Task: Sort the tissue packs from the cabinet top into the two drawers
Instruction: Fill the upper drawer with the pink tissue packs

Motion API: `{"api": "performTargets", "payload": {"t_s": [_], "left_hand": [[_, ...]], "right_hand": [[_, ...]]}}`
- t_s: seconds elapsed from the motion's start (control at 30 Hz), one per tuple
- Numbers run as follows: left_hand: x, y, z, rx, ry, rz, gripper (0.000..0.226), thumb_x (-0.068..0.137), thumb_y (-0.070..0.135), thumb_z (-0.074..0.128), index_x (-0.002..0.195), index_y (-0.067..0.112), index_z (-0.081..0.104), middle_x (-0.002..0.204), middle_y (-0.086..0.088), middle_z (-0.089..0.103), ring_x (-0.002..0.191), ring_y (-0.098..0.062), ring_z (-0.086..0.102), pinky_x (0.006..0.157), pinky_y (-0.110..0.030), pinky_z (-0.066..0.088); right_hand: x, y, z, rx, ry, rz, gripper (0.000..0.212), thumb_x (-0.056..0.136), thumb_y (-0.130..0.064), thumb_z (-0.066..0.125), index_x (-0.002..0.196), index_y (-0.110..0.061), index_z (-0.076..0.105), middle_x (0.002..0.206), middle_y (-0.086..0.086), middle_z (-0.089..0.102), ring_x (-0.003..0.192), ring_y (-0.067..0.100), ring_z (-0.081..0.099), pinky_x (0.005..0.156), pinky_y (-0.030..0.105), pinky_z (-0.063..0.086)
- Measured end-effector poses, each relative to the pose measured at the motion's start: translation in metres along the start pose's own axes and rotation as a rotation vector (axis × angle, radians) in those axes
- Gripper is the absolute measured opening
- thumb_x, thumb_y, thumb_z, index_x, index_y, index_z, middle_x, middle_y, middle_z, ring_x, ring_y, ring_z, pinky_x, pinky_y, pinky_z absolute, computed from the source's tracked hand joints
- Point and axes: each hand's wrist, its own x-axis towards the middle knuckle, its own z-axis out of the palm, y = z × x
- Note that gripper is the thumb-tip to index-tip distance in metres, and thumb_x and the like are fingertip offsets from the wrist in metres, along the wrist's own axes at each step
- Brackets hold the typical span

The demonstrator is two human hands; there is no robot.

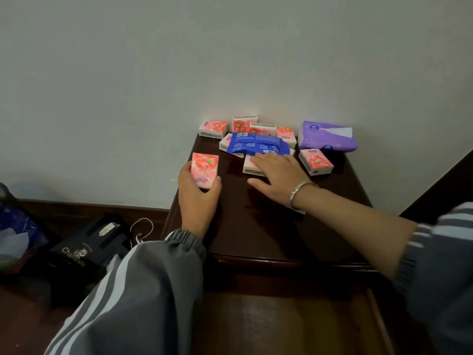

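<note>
Now left hand (198,198) grips a pink pack (204,169), long axis toward wall (230,60); right hand (276,178) lies flat.

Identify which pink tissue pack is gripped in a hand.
The pink pack at the cabinet's left edge, gripped by the left hand; the right hand only lies flat on another.

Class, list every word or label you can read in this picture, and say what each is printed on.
"ChaPanda": black box, lower left.
Blue pack: print and barcode too blurred to read.
Pink packs and purple pack: logos too small to read.
</note>
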Motion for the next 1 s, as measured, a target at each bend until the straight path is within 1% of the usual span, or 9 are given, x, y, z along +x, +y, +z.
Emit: {"api": "performTargets", "payload": {"t_s": [0.13, 0.23, 0.33, 0.37, 0.4, 0.5, 0.63, 0.8, 1.0], "left_hand": [[0.0, 0.0, -0.003, -0.023, 0.026, -0.013, 0.067, 0.082, 0.033, 0.07, 0.14, 0.021, 0.038, 0.125, 0.008, 0.044, 0.114, -0.001, 0.042, 0.095, -0.019, 0.033], [0.001, 0.0, -0.004, -0.06, 0.028, 0.014, 0.059, 0.084, 0.036, 0.066, 0.137, 0.021, 0.043, 0.119, 0.009, 0.045, 0.11, -0.002, 0.045, 0.093, -0.016, 0.034], [-0.001, 0.0, -0.004, -0.049, -0.003, 0.054, 0.05, 0.089, 0.034, 0.06, 0.135, 0.019, 0.047, 0.121, 0.007, 0.049, 0.106, 0.0, 0.046, 0.085, -0.002, 0.032], [-0.002, 0.0, -0.004, -0.047, -0.019, 0.057, 0.047, 0.09, 0.033, 0.06, 0.133, 0.019, 0.048, 0.121, 0.007, 0.051, 0.105, 0.001, 0.047, 0.083, 0.001, 0.032], [-0.003, 0.0, -0.004, -0.047, -0.044, 0.054, 0.046, 0.09, 0.033, 0.06, 0.132, 0.02, 0.049, 0.122, 0.007, 0.053, 0.105, 0.0, 0.05, 0.083, 0.001, 0.034], [-0.006, 0.003, -0.006, -0.052, -0.167, 0.067, 0.044, 0.089, 0.033, 0.062, 0.13, 0.022, 0.052, 0.123, 0.006, 0.059, 0.108, -0.005, 0.057, 0.089, -0.019, 0.046], [-0.013, 0.01, -0.009, -0.099, -0.292, 0.105, 0.034, 0.086, 0.034, 0.066, 0.119, 0.029, 0.059, 0.109, 0.012, 0.066, 0.097, -0.001, 0.064, 0.079, -0.023, 0.052], [-0.012, 0.009, -0.012, -0.143, -0.275, 0.047, 0.026, 0.087, 0.036, 0.064, 0.112, 0.03, 0.062, 0.104, 0.013, 0.067, 0.095, -0.001, 0.065, 0.072, -0.02, 0.054], [-0.01, 0.007, -0.011, -0.167, -0.232, -0.012, 0.021, 0.086, 0.041, 0.062, 0.106, 0.036, 0.062, 0.104, 0.011, 0.068, 0.093, -0.004, 0.066, 0.073, -0.024, 0.056]], "right_hand": [[0.005, -0.021, 0.013, 0.081, -0.052, 0.088, 0.057, 0.092, -0.049, 0.042, 0.139, -0.017, 0.04, 0.146, 0.003, 0.042, 0.134, 0.022, 0.038, 0.111, 0.041, 0.028], [-0.021, -0.023, 0.009, 0.269, -0.047, -0.071, 0.044, 0.093, -0.034, 0.049, 0.135, -0.019, 0.048, 0.138, 0.001, 0.053, 0.127, 0.018, 0.046, 0.109, 0.034, 0.028], [-0.052, -0.013, -0.002, 0.481, -0.001, -0.176, 0.039, 0.092, -0.026, 0.052, 0.13, -0.019, 0.054, 0.137, -0.006, 0.052, 0.124, 0.003, 0.044, 0.105, 0.011, 0.022], [-0.058, -0.003, -0.006, 0.489, 0.055, -0.161, 0.039, 0.091, -0.027, 0.053, 0.129, -0.019, 0.055, 0.138, -0.007, 0.05, 0.125, 0.0, 0.042, 0.103, 0.01, 0.022], [-0.06, 0.009, -0.009, 0.464, 0.109, -0.104, 0.039, 0.091, -0.027, 0.054, 0.129, -0.019, 0.054, 0.14, -0.005, 0.049, 0.127, 0.002, 0.041, 0.104, 0.014, 0.025], [-0.046, 0.055, -0.011, 0.34, 0.178, 0.213, 0.042, 0.09, -0.024, 0.058, 0.129, -0.012, 0.053, 0.139, 0.008, 0.05, 0.128, 0.023, 0.045, 0.105, 0.03, 0.033], [-0.016, 0.094, -0.006, 0.282, 0.11, 0.459, 0.04, 0.091, -0.027, 0.053, 0.125, -0.007, 0.051, 0.129, 0.018, 0.054, 0.116, 0.037, 0.051, 0.098, 0.042, 0.042], [0.003, 0.099, 0.005, 0.216, 0.014, 0.591, 0.041, 0.09, -0.031, 0.053, 0.124, -0.009, 0.051, 0.129, 0.02, 0.054, 0.114, 0.041, 0.052, 0.097, 0.044, 0.045], [-0.01, 0.083, -0.015, 0.492, 0.329, 0.7, 0.045, 0.084, -0.019, 0.062, 0.126, -0.005, 0.053, 0.129, 0.021, 0.053, 0.117, 0.037, 0.05, 0.1, 0.04, 0.042]]}}
